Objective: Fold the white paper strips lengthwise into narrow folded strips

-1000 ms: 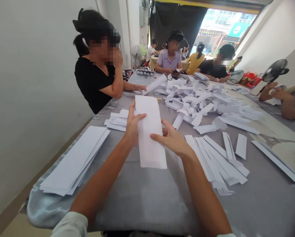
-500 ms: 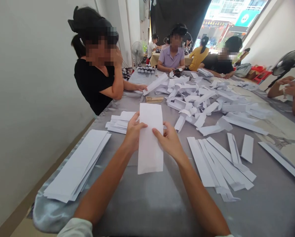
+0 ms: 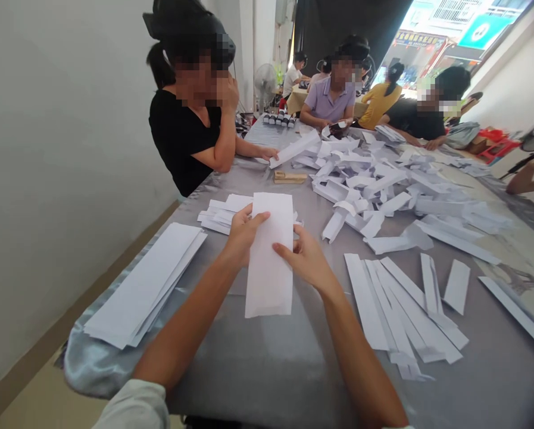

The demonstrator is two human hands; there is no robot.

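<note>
A long white paper strip [image 3: 270, 274], which looks folded flat, is held upright above the table between both hands. My left hand [image 3: 243, 235] grips its left edge with the thumb across the front; my right hand [image 3: 306, 253] pinches the right edge, thumb on the front a little lower. The fingers behind the paper are partly hidden. Just beyond my left hand lies a small pile of white strips [image 3: 219, 213]. A stack of long white sheets [image 3: 146, 283] rests to the left, and several folded strips [image 3: 396, 310] fan out to the right.
The grey cloth-covered table [image 3: 267, 363] carries a large heap of folded white papers [image 3: 360, 173] farther off. A wooden block [image 3: 290, 177] sits by it. A person in black [image 3: 186, 137] at the left holds a paper; several others sit around the far side.
My view has turned slightly, so the surroundings appear shifted to the right. Both hands still hold the paper strip; my left thumb sits slightly higher on it and my right thumb slightly lower.
</note>
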